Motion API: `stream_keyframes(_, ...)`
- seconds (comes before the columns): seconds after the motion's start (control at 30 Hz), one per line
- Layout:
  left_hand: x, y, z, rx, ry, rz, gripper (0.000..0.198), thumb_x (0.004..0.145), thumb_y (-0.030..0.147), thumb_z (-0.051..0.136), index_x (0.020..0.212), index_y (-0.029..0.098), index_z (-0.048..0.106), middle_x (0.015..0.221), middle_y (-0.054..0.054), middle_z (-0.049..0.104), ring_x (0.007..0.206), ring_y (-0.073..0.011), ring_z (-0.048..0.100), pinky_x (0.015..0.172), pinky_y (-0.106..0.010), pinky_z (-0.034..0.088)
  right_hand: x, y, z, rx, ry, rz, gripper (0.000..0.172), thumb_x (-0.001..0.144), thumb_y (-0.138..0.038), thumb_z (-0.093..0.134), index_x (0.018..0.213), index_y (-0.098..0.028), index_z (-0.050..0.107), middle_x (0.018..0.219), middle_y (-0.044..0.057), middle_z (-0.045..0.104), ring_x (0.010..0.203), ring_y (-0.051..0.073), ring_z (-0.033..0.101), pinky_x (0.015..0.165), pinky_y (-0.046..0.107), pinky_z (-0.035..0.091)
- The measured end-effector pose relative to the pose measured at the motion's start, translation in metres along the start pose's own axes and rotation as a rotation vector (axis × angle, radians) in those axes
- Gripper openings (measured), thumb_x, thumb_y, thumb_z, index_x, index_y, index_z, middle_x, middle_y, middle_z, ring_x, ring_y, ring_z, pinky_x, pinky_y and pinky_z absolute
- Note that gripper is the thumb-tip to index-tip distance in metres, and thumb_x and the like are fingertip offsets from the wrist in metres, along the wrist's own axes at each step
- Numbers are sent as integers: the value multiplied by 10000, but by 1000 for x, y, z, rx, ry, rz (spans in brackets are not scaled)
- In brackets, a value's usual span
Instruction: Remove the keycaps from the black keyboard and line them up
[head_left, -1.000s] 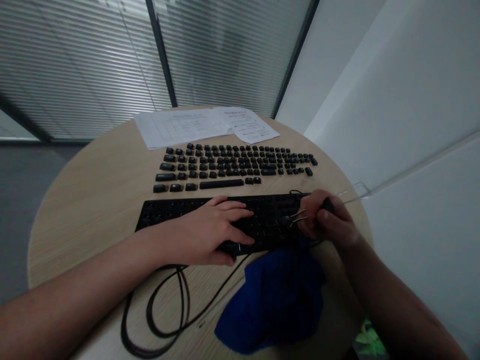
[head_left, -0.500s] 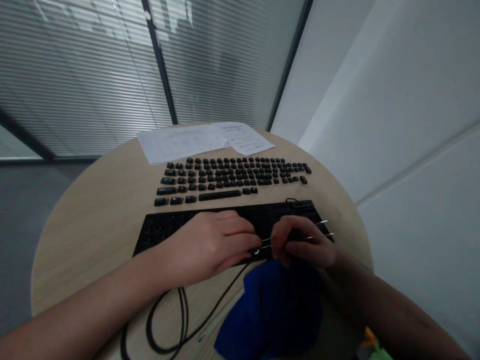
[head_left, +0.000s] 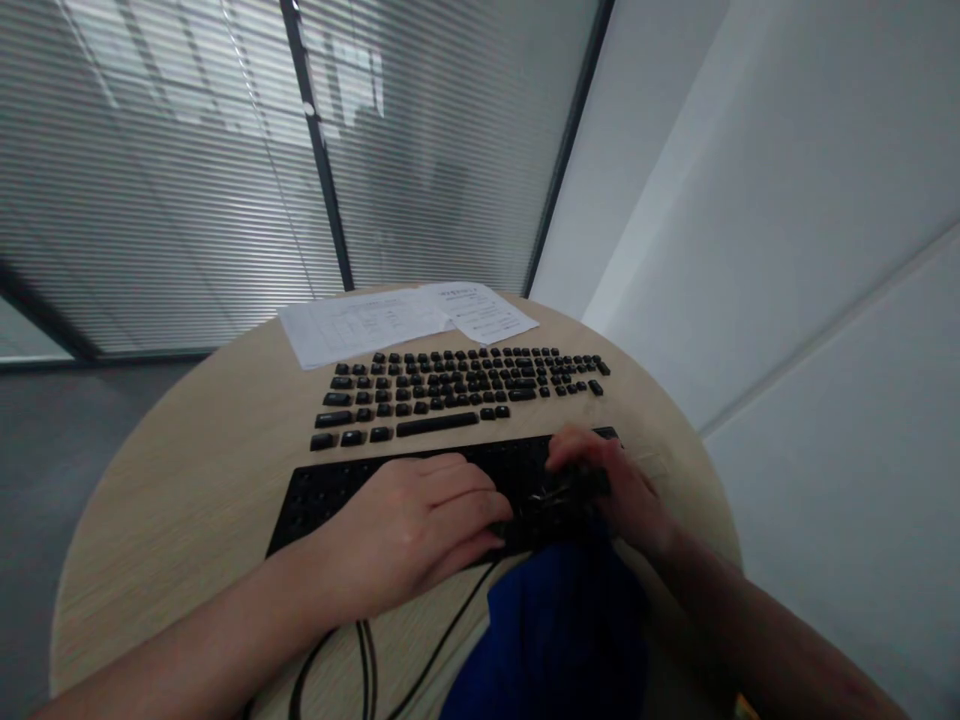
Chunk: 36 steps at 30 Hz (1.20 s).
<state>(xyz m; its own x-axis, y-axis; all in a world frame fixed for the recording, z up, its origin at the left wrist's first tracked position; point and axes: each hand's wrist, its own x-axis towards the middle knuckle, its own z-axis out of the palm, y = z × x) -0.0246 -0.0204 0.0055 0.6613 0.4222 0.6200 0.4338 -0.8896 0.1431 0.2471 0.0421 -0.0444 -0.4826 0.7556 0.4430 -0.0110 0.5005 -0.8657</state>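
Note:
My left hand [head_left: 427, 515] rests over the front of the black keyboard base [head_left: 319, 495], fingers curled together. Something small and dark shows at its fingertips, too unclear to name. Blurred by motion, my right hand [head_left: 611, 485] is closed over the right part of the base. It grips a wire keycap puller [head_left: 555, 495], whose thin metal wires point toward my left hand. Blue cloth [head_left: 555, 630] lies just below the right hand; whether the fingers also hold it I cannot tell.
Loose black keycaps [head_left: 439, 425] lie in keyboard-like rows behind the base. Printed papers [head_left: 367, 325] sit at the far edge of the round wooden table [head_left: 172, 480]. A black cable [head_left: 442, 640] runs off the front of the base. A white wall [head_left: 825, 250] stands at right.
My right hand has turned and shifted, swinging the puller so its wires no longer stick out to the right. My left hand stays nearly in place. The view has tilted upward slightly.

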Motion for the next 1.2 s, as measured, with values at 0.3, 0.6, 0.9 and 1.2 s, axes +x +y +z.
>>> stream_keyframes(0.3, 2, 3, 7, 107, 42, 71, 142, 1051, 180, 533, 1021, 159, 670, 835, -35, 702, 740, -164, 644, 627, -294, 518, -5, -26, 17, -371, -245, -205, 176, 1003, -311, 662, 1149, -230, 718, 752, -6, 631, 638, 134, 571, 598, 247, 440)
stream_keyframes(0.6, 2, 5, 16, 220, -60, 118, 241, 1056, 176, 525, 841, 182, 633, 792, -14, 645, 680, -159, 566, 547, -318, 430, 2, -25, 18, -377, -332, -149, 125, 937, -316, 754, 969, -196, 736, 774, 7, 668, 681, 132, 601, 622, 236, 450)
stream_keyframes(0.9, -6, -13, 15, 137, -150, -113, 187, 990, 351, 640, 1051, 176, 661, 932, -48, 699, 794, -206, 664, 670, -323, 524, 18, -13, -16, -602, -313, 121, 161, 888, -348, 771, 954, -201, 762, 844, 26, 731, 742, 176, 645, 679, 277, 485)
stream_keyframes(1.2, -14, -40, 7, 165, -407, -316, 216, 911, 267, 712, 713, 189, 676, 739, -18, 704, 671, -192, 679, 583, -287, 464, 87, 34, -42, -1037, -287, 277, 181, 925, -299, 717, 1033, -171, 787, 877, 58, 768, 775, 190, 674, 704, 279, 448)
